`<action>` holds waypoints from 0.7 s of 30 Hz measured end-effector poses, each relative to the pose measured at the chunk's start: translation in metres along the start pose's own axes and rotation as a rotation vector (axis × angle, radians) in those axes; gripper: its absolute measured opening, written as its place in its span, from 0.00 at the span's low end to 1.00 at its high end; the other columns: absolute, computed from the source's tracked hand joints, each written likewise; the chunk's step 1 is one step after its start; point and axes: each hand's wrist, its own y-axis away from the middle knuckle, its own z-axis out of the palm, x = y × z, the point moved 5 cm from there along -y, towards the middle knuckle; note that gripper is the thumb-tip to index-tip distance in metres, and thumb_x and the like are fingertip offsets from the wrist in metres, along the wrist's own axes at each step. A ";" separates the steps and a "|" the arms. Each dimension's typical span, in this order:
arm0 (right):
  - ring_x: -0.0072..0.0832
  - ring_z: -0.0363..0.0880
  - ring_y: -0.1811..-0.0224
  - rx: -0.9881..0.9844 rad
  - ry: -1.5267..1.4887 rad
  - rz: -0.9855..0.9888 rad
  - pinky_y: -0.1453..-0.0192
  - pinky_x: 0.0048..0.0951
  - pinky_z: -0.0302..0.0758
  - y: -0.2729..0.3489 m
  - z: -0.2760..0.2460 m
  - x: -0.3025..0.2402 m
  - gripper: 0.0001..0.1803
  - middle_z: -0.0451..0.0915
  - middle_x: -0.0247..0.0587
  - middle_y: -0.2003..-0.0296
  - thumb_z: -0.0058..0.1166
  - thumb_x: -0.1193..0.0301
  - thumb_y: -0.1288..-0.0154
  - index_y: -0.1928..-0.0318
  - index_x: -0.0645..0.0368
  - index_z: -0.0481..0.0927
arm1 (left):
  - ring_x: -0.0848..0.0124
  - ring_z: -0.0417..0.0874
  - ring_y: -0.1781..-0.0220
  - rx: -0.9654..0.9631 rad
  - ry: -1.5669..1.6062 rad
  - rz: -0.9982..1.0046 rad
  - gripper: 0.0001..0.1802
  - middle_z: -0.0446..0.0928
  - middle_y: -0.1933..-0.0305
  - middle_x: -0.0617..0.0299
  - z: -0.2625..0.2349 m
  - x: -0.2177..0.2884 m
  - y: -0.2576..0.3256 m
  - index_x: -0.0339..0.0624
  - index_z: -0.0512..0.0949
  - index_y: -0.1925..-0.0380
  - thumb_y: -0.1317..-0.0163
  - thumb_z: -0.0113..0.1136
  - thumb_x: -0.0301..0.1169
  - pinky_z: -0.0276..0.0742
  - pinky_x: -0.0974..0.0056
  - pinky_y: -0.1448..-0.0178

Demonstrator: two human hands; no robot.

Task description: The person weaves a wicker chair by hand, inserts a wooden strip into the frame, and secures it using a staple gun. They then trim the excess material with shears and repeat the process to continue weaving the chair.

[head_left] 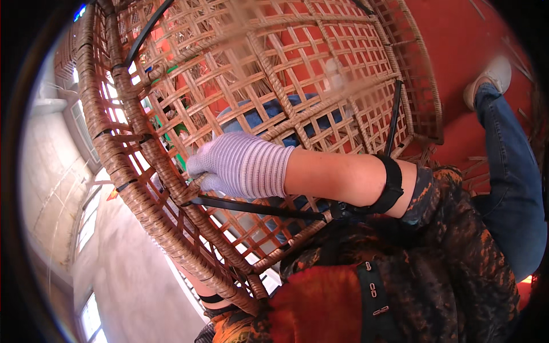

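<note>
A large woven rattan frame (294, 117), with an open lattice and wrapped edge bars, fills the middle of the view. My right hand (243, 166), in a pale striped knit glove, is closed around a wrapped cross bar close to the thick left edge (154, 214). Just below it, a black strap (257, 207) runs across the lattice. My left forearm (200, 284) shows behind the lower left edge. A bit of pale glove (157, 183) appears through the gap there; the rest of my left hand is hidden behind the frame, so its fingers cannot be made out.
More black straps (394, 117) tie the frame at its right and upper left. Loose cane strips lie on the red floor (466, 34). A leg in jeans with a pale shoe (490, 80) extends at right. A pale wall (123, 257) stands at left.
</note>
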 end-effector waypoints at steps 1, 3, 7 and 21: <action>0.51 0.80 0.61 0.001 -0.003 0.001 0.55 0.47 0.76 0.002 0.002 0.001 0.12 0.80 0.54 0.66 0.53 0.63 0.39 0.61 0.57 0.79 | 0.59 0.79 0.53 -0.001 -0.001 0.001 0.23 0.74 0.53 0.53 0.000 0.002 0.000 0.40 0.67 0.45 0.33 0.51 0.44 0.79 0.51 0.49; 0.49 0.80 0.61 0.154 0.065 -0.081 0.55 0.46 0.76 0.007 -0.002 -0.004 0.11 0.78 0.50 0.65 0.52 0.64 0.38 0.62 0.57 0.79 | 0.59 0.78 0.53 -0.001 -0.007 0.006 0.24 0.74 0.52 0.53 0.002 0.003 0.001 0.40 0.67 0.45 0.34 0.51 0.44 0.79 0.51 0.49; 0.46 0.80 0.59 0.181 0.147 -0.127 0.55 0.45 0.77 0.005 0.006 -0.010 0.10 0.77 0.47 0.62 0.53 0.65 0.39 0.63 0.57 0.79 | 0.58 0.78 0.52 0.004 -0.027 0.019 0.24 0.74 0.52 0.53 0.004 0.010 0.013 0.41 0.67 0.45 0.34 0.51 0.45 0.79 0.51 0.49; 0.46 0.78 0.53 0.103 0.066 -0.191 0.48 0.45 0.76 -0.001 0.012 -0.006 0.16 0.77 0.49 0.59 0.53 0.68 0.41 0.53 0.58 0.77 | 0.57 0.77 0.49 0.046 0.078 -0.035 0.25 0.73 0.50 0.54 0.023 0.034 -0.020 0.42 0.67 0.45 0.34 0.52 0.47 0.78 0.49 0.48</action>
